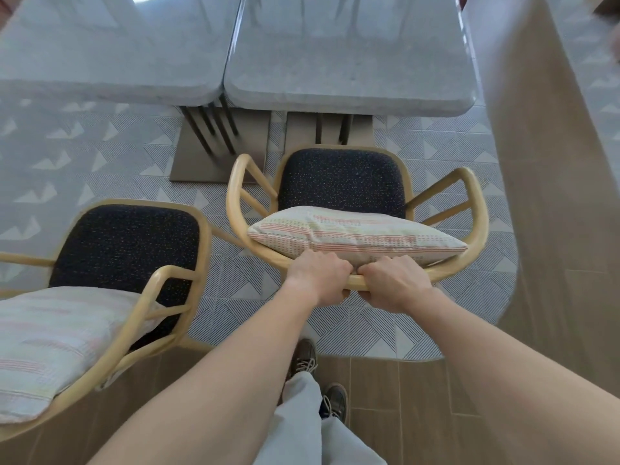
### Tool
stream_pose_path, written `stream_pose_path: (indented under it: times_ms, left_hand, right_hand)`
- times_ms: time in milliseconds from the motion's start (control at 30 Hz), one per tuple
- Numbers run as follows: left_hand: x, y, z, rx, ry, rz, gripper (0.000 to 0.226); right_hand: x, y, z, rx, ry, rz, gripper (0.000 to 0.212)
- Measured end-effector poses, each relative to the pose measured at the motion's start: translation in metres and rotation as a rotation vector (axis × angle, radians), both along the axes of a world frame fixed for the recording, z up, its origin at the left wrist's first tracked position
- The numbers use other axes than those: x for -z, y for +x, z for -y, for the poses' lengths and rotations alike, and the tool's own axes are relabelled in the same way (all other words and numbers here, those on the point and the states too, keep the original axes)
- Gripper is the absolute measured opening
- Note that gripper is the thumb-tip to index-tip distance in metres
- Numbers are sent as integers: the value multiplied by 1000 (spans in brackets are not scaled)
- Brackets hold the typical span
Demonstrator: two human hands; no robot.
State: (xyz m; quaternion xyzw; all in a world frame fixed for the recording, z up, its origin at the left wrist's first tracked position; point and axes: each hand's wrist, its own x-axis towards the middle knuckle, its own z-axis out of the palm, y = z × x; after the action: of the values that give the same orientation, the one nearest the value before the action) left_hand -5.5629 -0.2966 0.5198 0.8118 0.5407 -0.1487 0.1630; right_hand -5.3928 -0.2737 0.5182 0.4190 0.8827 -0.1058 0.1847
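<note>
A light wooden armchair (476, 203) with a dark speckled seat stands in front of me, facing the grey marble table (352, 62). A striped cream cushion (352, 234) leans against its curved back rail. My left hand (317, 278) and my right hand (394, 283) sit side by side on the middle of that back rail, fingers curled round it, just behind the cushion.
A second matching chair (181, 297) with its own cushion (57, 344) stands close on the left. Another marble table (110, 52) adjoins the first. Table bases (218, 156) rest on patterned tile. A wood-clad wall (543, 162) rises on the right. My shoes (318, 374) are on wooden flooring.
</note>
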Motion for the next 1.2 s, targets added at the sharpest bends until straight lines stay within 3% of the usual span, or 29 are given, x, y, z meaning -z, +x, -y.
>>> stream_pose_path:
  times_ms: [300,700,1200]
  left_hand:
    - [0,-37,8,-27,25,4,21]
    - [5,7,9,-14,39,33,23]
    - [0,-3,8,-15,1,-40,24]
  right_hand:
    - [1,-35,5,-2,-18,-33,26]
    - [1,11,4,31,-33,-13,25]
    - [1,-4,5,39,-48,-33,26]
